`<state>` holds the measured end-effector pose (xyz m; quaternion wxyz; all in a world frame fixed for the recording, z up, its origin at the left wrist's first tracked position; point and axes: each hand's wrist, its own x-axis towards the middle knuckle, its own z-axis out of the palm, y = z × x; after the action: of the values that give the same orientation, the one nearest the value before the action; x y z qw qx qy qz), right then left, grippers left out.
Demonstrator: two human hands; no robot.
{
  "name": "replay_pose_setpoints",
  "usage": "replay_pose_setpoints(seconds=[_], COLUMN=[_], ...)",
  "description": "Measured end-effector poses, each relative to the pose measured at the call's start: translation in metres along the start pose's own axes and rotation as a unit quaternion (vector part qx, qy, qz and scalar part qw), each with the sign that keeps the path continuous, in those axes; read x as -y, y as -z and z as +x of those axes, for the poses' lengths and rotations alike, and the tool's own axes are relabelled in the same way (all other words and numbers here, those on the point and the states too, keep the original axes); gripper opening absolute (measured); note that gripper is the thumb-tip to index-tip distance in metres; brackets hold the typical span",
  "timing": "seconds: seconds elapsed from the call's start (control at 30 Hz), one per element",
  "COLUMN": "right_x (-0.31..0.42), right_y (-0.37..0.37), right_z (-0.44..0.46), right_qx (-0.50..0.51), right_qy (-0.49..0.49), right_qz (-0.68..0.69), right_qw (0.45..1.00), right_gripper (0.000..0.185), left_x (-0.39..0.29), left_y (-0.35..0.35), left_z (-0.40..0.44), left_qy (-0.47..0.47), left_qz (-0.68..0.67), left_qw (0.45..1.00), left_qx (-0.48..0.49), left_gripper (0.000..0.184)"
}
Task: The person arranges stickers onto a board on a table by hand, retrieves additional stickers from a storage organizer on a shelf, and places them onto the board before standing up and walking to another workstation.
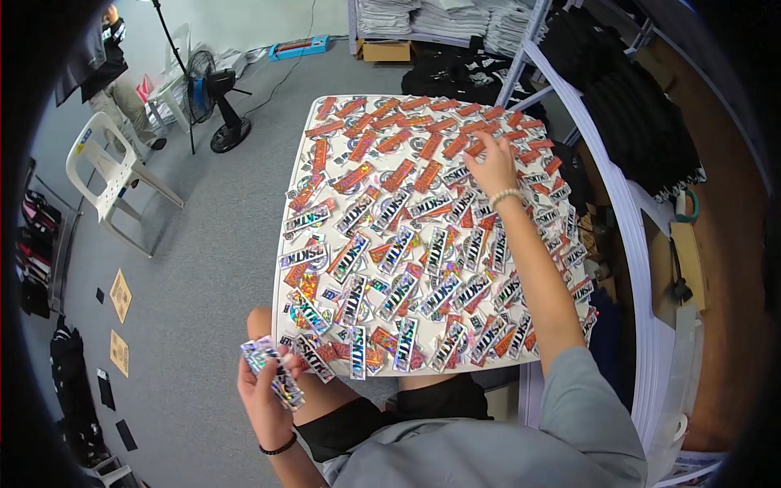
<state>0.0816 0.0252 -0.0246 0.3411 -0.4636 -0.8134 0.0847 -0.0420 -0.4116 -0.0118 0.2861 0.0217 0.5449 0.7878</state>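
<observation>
My left hand (264, 396) is closed around a small stack of shiny holographic stickers (272, 370), off the table's near left corner. Stretched out over the far right part of the table, my right hand (495, 167) has its fingers curled down among the stickers; what is between the fingertips, if anything, I cannot make out. Small overlapping piles of stickers cover the white table (281, 305). Silvery stickers with dark block letters (397, 248) top the near and middle piles. Red-orange stickers (394, 140) top the far ones.
A white plastic chair (114, 167) and a black fan (220, 98) stand to the left. Shelves with folded black clothes (618, 98) run along the right side. Stacked white clothes (443, 20) are at the back. Another person (122, 102) is partly visible at the upper left.
</observation>
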Motion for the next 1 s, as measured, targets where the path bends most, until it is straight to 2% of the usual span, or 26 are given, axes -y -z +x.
replay_pose_setpoints(seconds=[0.07,0.1,0.13,0.17,0.2,0.23,0.27,0.3,0.33,0.37,0.43,0.5,0.57,0.63,0.67,0.73,0.77,0.87,0.93,0.97,1.0], right_x=[0.016,0.028,0.05,0.072,0.087,0.096,0.1,0.1,0.098,0.092,0.059,0.03,0.018,0.018,0.02,0.024,0.033,0.049,0.04,0.039,0.04], right_y=[0.007,0.01,0.022,0.034,0.038,0.038,0.032,0.031,0.03,0.025,-0.004,-0.025,-0.032,-0.032,-0.032,-0.032,-0.028,-0.031,-0.05,-0.053,-0.057], right_z=[-0.01,-0.015,-0.023,-0.031,-0.042,-0.05,-0.054,-0.05,-0.043,-0.033,-0.005,0.017,0.027,0.027,0.024,0.022,0.022,0.02,0.025,0.027,0.028], right_qx=[-0.023,0.04,0.189,0.333,0.393,0.445,0.454,0.441,0.428,0.384,0.322,0.289,0.291,0.269,0.183,0.023,0.063,0.208,0.229,0.226,0.212], right_qy=[0.112,0.143,0.121,0.091,0.07,0.047,0.039,0.023,0.006,-0.009,-0.011,0.019,0.032,0.049,0.131,0.235,0.19,0.076,0.047,0.043,0.079], right_qz=[0.045,0.101,0.218,0.327,0.404,0.477,0.508,0.496,0.484,0.471,0.415,0.334,0.245,0.163,0.09,0.035,0.101,0.33,0.399,0.388,0.373], right_qw=[0.992,0.984,0.95,0.88,0.823,0.757,0.731,0.747,0.763,0.794,0.851,0.897,0.924,0.948,0.97,0.971,0.974,0.918,0.887,0.893,0.9], right_gripper=[0.035,0.031,0.03,0.03,0.03,0.03,0.028,0.025,0.022,0.015,0.015,0.016,0.015,0.014,0.015,0.015,0.018,0.024,0.023,0.023,0.022], left_x=[0.002,-0.003,-0.007,-0.011,-0.014,-0.004,0.018,0.001,0.003,0.002,0.009,0.012,0.009,0.014,0.022,0.033,0.041,0.054,0.061,0.057,0.052], left_y=[-0.016,-0.037,-0.058,-0.079,-0.1,-0.121,-0.134,-0.158,-0.175,-0.187,-0.205,-0.215,-0.222,-0.228,-0.23,-0.237,-0.241,-0.252,-0.253,-0.252,-0.25], left_z=[0.011,0.018,0.03,0.043,0.059,0.078,0.107,0.108,0.123,0.138,0.165,0.192,0.207,0.21,0.215,0.227,0.231,0.239,0.249,0.247,0.246], left_qy=[0.011,-0.001,-0.015,-0.026,-0.05,-0.078,-0.221,-0.071,-0.103,-0.041,-0.018,0.115,0.234,0.19,0.169,0.086,-0.035,-0.014,-0.108,-0.078,-0.066], left_qz=[0.054,0.107,0.141,0.175,0.242,0.2,0.217,0.216,0.246,0.281,0.3,0.201,0.133,0.139,0.14,0.263,0.367,0.338,0.375,0.332,0.329], left_qw=[0.997,0.992,0.983,0.972,0.946,0.94,0.9,0.914,0.892,0.88,0.896,0.911,0.892,0.89,0.887,0.861,0.847,0.859,0.846,0.868,0.874], left_qx=[0.056,0.073,0.115,0.155,0.208,0.267,0.306,0.337,0.366,0.381,0.327,0.342,0.364,0.39,0.406,0.427,0.383,0.383,0.363,0.361,0.351], left_gripper=[0.029,0.029,0.029,0.029,0.031,0.031,0.033,0.035,0.036,0.036,0.028,0.027,0.025,0.025,0.022,0.017,0.014,0.021,0.022,0.025,0.026])
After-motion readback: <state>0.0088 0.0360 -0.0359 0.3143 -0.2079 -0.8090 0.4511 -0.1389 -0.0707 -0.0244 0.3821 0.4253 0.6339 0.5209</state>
